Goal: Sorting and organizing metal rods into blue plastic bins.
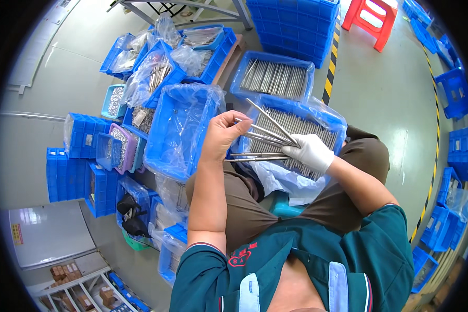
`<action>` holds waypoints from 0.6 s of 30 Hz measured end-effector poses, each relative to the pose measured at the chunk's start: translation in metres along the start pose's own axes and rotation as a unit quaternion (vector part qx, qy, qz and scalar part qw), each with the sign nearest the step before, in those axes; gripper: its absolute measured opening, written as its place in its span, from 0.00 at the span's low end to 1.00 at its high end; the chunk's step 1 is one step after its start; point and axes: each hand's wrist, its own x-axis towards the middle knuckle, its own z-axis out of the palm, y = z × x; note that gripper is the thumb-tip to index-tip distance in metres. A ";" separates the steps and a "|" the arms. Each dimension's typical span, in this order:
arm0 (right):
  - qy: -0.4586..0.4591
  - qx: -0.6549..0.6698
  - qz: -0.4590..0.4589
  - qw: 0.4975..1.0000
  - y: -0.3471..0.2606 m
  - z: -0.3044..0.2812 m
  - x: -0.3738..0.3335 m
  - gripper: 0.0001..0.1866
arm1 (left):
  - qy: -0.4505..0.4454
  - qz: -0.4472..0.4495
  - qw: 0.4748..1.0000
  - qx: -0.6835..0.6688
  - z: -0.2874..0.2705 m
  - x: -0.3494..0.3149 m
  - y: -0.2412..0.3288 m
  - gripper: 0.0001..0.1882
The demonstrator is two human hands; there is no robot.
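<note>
Seated over a cluster of blue plastic crates on a grey floor. Left hand (221, 132) bare, fingers curled shut around the ends of several thin metal rods (265, 136). Right hand (311, 152) in a white glove, grip closed on the same bundle at its other end; the rods fan out between the two hands, some tilted up, two lying near level.

The rods sit just above a plastic-lined crate (301, 125) full of like rods laid side by side, bright steel, smooth and straight. Behind it a second crate (273, 78) holds another layer of rods. To the left, an empty-looking crate (179, 130) lined with a clear, crinkled bag.

Further left, I see small bins (120, 145), one purple, holding small shiny parts; I cannot tell their kind. Stacked ribbed blue crates (70, 174) beside them. Red stool (372, 18) top right. Yellow-and-black striped tape (332, 57) runs along the floor. A small yellow label with red print on a pale panel (16, 234), lower left. Brown cardboard boxes (62, 271) on a low rack below it.
</note>
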 end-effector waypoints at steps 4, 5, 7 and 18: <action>-0.022 0.038 0.013 0.999 0.002 0.001 0.002 0.15 | 0.092 0.039 0.991 0.087 -0.016 -0.002 0.011 0.06; -0.031 0.029 0.016 0.999 0.003 0.001 0.002 0.15 | 0.107 0.048 0.991 0.069 -0.021 0.000 0.015 0.06; -0.055 0.016 0.023 0.998 0.004 0.000 0.002 0.15 | 0.108 0.058 0.992 0.037 -0.016 0.003 0.012 0.06; -0.133 0.013 0.071 0.988 -0.008 0.001 0.001 0.15 | 0.043 0.017 0.999 -0.009 -0.017 0.007 -0.003 0.06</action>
